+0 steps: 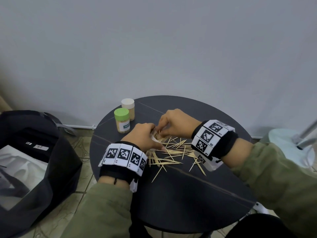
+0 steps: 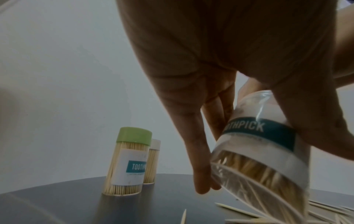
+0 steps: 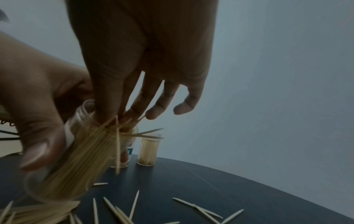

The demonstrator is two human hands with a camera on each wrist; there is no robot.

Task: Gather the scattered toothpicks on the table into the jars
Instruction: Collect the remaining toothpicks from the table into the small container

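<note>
I seem to be in a plain room, perhaps an office corner or a home, though I cannot tell which; my small round dark table (image 1: 197, 191) stands against a bare grey wall (image 1: 154, 48); the floor (image 1: 82, 146) is tiled; 1 black bag (image 1: 42, 160) sits open beside the table; a pale round stand base (image 1: 288, 143) rests to my right.

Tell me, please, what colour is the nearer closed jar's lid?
Light green lid, clearest in the left wrist view.

A plain pale grey wall (image 1: 154, 48) rises behind the round dark tabletop (image 1: 180, 194); beige tiled floor (image 1: 82, 148) below, black fabric bag (image 1: 56, 152) at left.
</note>
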